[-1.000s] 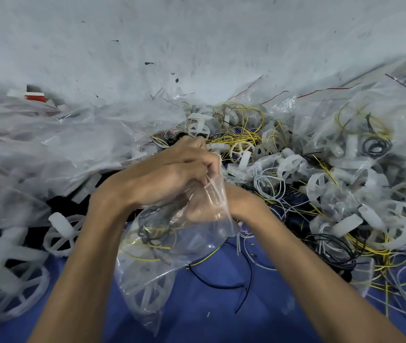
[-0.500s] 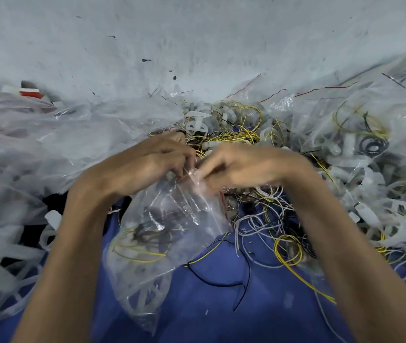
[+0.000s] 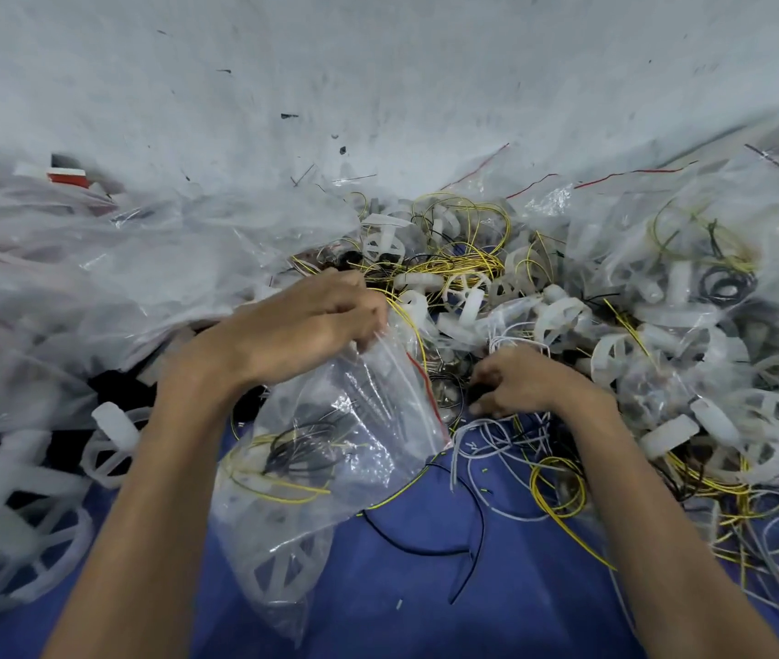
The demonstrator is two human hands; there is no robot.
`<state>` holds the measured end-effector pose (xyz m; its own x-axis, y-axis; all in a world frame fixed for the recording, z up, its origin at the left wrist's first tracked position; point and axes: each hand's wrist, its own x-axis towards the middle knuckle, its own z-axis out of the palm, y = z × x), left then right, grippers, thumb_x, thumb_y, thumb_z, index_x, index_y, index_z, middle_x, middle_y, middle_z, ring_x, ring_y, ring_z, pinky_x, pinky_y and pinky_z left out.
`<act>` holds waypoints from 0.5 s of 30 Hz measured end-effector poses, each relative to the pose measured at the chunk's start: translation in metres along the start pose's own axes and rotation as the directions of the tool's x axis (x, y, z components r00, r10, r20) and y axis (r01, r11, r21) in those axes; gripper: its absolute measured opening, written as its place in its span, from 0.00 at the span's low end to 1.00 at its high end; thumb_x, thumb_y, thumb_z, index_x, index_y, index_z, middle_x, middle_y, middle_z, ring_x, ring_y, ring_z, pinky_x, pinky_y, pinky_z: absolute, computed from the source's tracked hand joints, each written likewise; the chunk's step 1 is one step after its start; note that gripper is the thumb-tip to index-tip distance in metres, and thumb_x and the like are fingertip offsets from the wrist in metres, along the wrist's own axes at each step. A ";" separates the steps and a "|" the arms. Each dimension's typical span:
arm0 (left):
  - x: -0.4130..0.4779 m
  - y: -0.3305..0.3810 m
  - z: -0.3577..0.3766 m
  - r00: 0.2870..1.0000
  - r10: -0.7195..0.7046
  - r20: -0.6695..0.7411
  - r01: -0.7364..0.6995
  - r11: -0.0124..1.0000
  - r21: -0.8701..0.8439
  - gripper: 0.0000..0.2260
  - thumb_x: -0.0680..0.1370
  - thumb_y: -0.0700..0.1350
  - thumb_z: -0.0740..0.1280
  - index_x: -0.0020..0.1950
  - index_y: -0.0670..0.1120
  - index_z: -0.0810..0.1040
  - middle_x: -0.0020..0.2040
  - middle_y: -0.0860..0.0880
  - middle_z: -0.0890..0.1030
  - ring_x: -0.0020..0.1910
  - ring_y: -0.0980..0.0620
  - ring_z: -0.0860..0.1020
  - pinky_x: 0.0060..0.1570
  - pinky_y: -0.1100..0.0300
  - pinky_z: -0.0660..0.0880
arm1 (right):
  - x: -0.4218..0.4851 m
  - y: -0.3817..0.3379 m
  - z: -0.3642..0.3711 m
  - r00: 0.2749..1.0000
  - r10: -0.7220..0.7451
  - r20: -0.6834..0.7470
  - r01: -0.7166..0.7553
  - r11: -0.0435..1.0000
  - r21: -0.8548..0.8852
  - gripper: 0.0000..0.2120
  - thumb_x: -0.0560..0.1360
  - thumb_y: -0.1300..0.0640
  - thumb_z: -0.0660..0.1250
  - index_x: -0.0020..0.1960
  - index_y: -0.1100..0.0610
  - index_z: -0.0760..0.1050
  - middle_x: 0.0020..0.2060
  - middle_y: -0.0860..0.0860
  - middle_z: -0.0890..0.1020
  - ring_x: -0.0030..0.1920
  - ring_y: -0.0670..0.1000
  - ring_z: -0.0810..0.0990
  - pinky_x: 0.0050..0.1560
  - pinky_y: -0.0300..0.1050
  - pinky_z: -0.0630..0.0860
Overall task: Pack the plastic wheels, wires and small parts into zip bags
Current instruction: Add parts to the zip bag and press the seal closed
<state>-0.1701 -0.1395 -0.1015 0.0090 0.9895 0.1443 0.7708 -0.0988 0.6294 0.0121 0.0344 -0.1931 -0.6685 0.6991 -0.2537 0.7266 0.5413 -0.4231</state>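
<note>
My left hand [image 3: 304,325] pinches the top edge of a clear zip bag [image 3: 330,449] that hangs down over the blue cloth [image 3: 416,606]. Inside the bag lie a white plastic wheel [image 3: 283,563] and coiled black and yellow wires. My right hand [image 3: 515,382] is lower and to the right, its curled fingers closed on small dark parts in the heap of loose white wires [image 3: 496,444]. What exactly it holds is hidden by the fingers. A pile of white wheels and yellow wires [image 3: 454,273] lies just beyond both hands.
Filled clear bags [image 3: 92,278] are heaped at the left, and more bags of wheels and wires [image 3: 691,278] at the right. Loose white wheels [image 3: 16,554] lie at the lower left. A grey wall [image 3: 378,78] stands behind the pile.
My right hand has let go of the bag's mouth and dropped down to the right into the loose wires. My left hand still holds the bag, which now hangs more open.
</note>
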 end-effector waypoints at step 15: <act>0.000 -0.006 -0.002 0.961 0.163 -0.222 -0.146 0.985 0.092 0.14 0.77 0.57 0.59 0.52 0.48 0.76 0.44 0.44 0.80 0.45 0.44 0.78 0.47 0.51 0.73 | -0.062 -0.054 -0.045 0.874 -0.478 -0.085 0.451 0.737 0.503 0.12 0.67 0.42 0.70 0.48 0.43 0.82 0.43 0.47 0.83 0.42 0.44 0.80 0.43 0.35 0.73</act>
<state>-0.1762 -0.1395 -0.1036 -0.0072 0.9117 0.4108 0.8167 -0.2317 0.5285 0.0209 -0.0171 -0.1150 -0.9183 0.3922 0.0540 0.1538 0.4792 -0.8641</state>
